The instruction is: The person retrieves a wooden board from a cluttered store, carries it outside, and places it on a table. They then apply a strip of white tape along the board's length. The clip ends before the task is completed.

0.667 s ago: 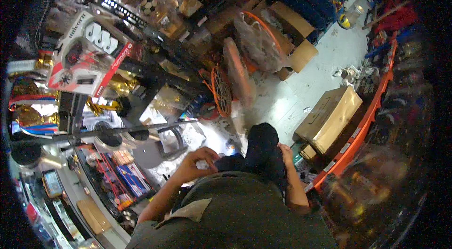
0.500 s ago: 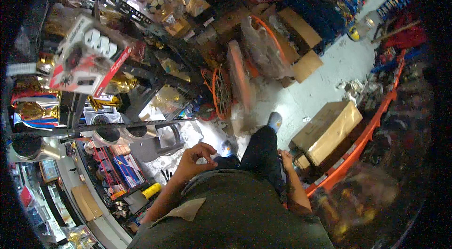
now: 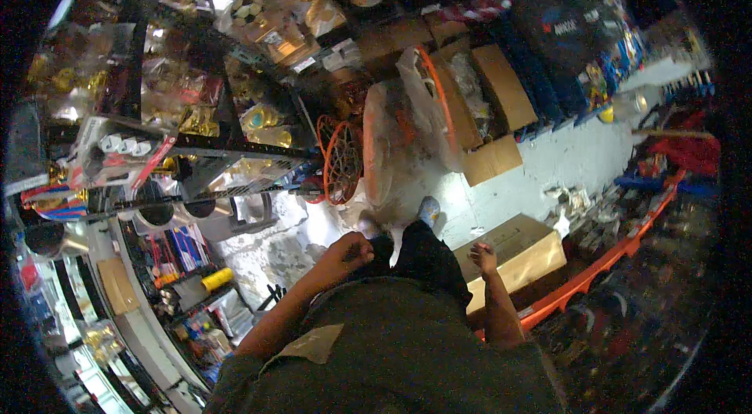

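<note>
My left hand [image 3: 347, 256] hangs in front of my body with its fingers curled in, and nothing shows in it. Below it are my dark trousers and one shoe. Out to the right, my right hand [image 3: 483, 258] is loosely closed, with no object visible in its fingers. It appears over the long closed cardboard box [image 3: 517, 253], which is nearest to it; whether they touch I cannot tell.
Ahead stand orange hoops with nets [image 3: 342, 163], plastic-wrapped orange-rimmed boards [image 3: 377, 144] and an open cardboard box [image 3: 501, 89]. Shelves of gold trophies [image 3: 266, 128] line the left, where a white-and-red package [image 3: 117, 151] sits. An orange shelf beam [image 3: 580, 286] edges the right; pale floor [image 3: 540, 171] lies between.
The view has shifted as I step, and my feet have changed places. My left hand's fingers have curled in more. My right hand has risen and now appears over the cardboard box.
</note>
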